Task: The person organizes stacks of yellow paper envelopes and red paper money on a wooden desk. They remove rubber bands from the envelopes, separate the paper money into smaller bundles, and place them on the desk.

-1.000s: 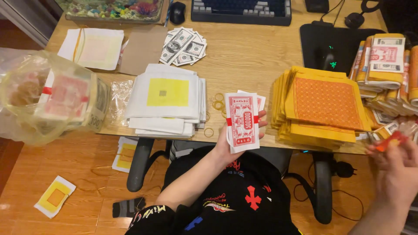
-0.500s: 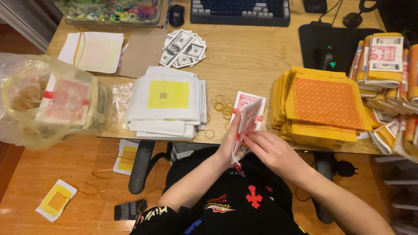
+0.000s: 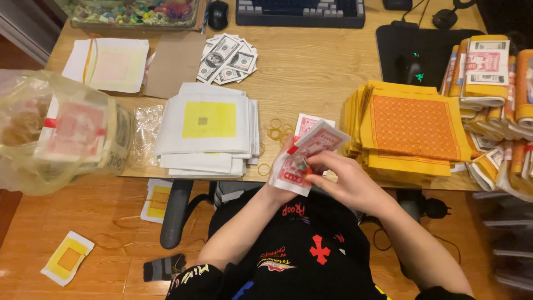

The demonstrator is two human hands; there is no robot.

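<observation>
Hands meet at the tabletop's [image 3: 311, 78] near edge, over the person's lap. Left hand [image 3: 286, 186] grips a red-and-white paper bundle [image 3: 308, 155] from below, tilted, its top leaning toward the tabletop. Right hand [image 3: 344, 180] comes in from the right, its fingers [image 3: 319, 164] curled against the bundle's face and closed on it; what they pinch there is too small to tell.

Just behind the bundle, on the wood, lies 1 more red-and-white slip [image 3: 308, 121], partly hidden. Beside it, to the left, several yellow rubber bands [image 3: 276, 132] lie loose. Left of those sits a stack of white sheets [image 3: 206, 130] with a yellow square in the middle, reaching the near edge. Right of the hands, a thick pile of orange-and-yellow sheets [image 3: 413, 130] sits at the near edge too. Past it, at the right edge, rolled and banded bundles [image 3: 488, 72] are heaped together.

Farther back, a fan of grey-green banknote-like papers [image 3: 227, 58] lies near the middle, with a brown card [image 3: 172, 64] and a pale sheet [image 3: 108, 65] to its left. A clear plastic bag [image 3: 55, 133] holding banded papers hangs over the left edge. At the far edge are a keyboard [image 3: 300, 11], a dark mouse [image 3: 217, 14], and a black mat [image 3: 422, 50] with another mouse [image 3: 413, 71].

On the floor [image 3: 111, 244] lie 2 yellow-centred sheets [image 3: 68, 258].
</observation>
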